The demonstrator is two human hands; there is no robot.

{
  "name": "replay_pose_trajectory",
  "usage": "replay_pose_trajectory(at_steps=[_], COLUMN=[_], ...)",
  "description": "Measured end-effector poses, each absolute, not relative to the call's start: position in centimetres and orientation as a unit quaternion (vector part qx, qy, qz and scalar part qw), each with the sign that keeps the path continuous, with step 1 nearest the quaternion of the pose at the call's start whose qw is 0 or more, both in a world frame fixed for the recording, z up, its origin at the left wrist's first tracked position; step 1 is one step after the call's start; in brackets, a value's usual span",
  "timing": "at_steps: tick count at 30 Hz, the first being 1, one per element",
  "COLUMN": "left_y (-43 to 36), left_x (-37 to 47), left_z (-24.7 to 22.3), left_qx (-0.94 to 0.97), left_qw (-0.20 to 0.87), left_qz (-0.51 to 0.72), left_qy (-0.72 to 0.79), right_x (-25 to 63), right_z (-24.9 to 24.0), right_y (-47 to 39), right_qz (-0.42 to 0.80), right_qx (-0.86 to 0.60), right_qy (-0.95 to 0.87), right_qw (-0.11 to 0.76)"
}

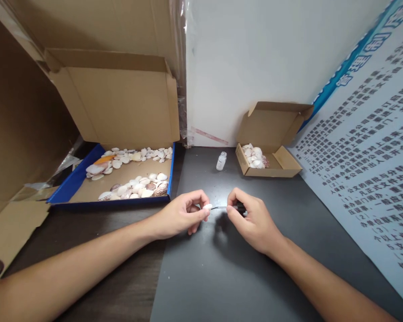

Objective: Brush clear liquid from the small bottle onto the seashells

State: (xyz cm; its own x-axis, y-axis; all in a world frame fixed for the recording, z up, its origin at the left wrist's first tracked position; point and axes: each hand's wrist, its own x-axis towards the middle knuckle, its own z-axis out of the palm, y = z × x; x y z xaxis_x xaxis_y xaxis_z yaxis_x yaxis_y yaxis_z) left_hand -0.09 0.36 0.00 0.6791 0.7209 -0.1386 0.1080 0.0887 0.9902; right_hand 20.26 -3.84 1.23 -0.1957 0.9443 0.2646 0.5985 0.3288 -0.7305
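Note:
Between the thumb and fingers of my left hand (pixel 190 212) is a small white seashell (pixel 207 206). My right hand (pixel 250 217) pinches a brush (pixel 241 208) by its black cap handle. Its thin stem points left, and the dark tip is at the shell; whether it touches I cannot tell. Behind my hands a small glass bottle (pixel 221 161) with whitish contents stands uncapped on the dark mat. Both hands are held just above the mat.
At left, an open blue-edged cardboard box (pixel 83 188) holds many shells in groups. A smaller open cardboard box (pixel 272 172) with white shells stands at back right. A white panel (pixel 255 58) rises behind, and a printed poster (pixel 366 156) leans at right.

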Motion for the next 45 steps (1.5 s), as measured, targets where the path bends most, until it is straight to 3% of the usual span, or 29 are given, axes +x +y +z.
replay_pose_trajectory(at_steps=[14, 20, 45], left_y=[0.34, 0.33, 0.41], left_x=[-0.16, -0.23, -0.34], left_z=[0.12, 0.0, -0.21], left_qx=[0.639, 0.643, 0.653], left_qw=[0.656, 0.655, 0.65], left_qz=[0.227, 0.224, 0.218], left_qy=[0.33, 0.328, 0.322], right_x=[20.18, 20.15, 20.06], right_z=[1.26, 1.25, 1.32], right_y=[-3.98, -3.93, -4.09], right_qz=[0.258, 0.252, 0.261], right_qx=[-0.515, -0.525, -0.509], right_qy=[-0.719, -0.731, -0.733], right_qw=[0.39, 0.357, 0.368])
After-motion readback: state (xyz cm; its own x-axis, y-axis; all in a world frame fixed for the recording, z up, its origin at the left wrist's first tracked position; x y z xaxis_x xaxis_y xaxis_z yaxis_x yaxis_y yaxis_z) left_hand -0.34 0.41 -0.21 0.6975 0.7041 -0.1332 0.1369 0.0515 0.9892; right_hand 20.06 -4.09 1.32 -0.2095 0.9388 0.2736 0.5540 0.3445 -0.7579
